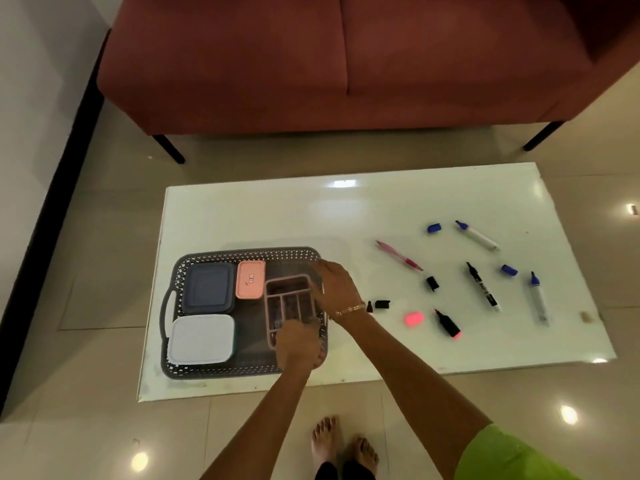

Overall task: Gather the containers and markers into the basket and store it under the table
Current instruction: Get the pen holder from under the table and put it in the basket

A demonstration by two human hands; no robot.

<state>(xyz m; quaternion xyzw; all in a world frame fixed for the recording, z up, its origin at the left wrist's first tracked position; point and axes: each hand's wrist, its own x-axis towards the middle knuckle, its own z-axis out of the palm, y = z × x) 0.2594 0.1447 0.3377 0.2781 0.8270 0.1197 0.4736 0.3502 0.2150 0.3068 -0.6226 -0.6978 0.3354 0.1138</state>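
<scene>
A grey perforated basket (242,254) sits on the left of the white table (346,209). Inside it lie a dark blue lidded container (209,287), a white lidded container (201,339) and a small pink lidded container (250,279). A pink divided organizer tray (289,303) rests in the basket's right part. My left hand (299,344) grips its near end and my right hand (334,284) grips its far right edge. Markers lie loose on the right: a pink pen (398,256), a black marker (482,286), two blue-tipped white markers (478,235) (538,299), a pink highlighter (447,323).
Loose caps lie among the markers: blue ones (434,227) (509,270), black ones (432,283) (382,304), a pink one (414,319). A red sofa (329,64) stands beyond the table on black legs. My bare feet (343,448) are on the tiled floor in front.
</scene>
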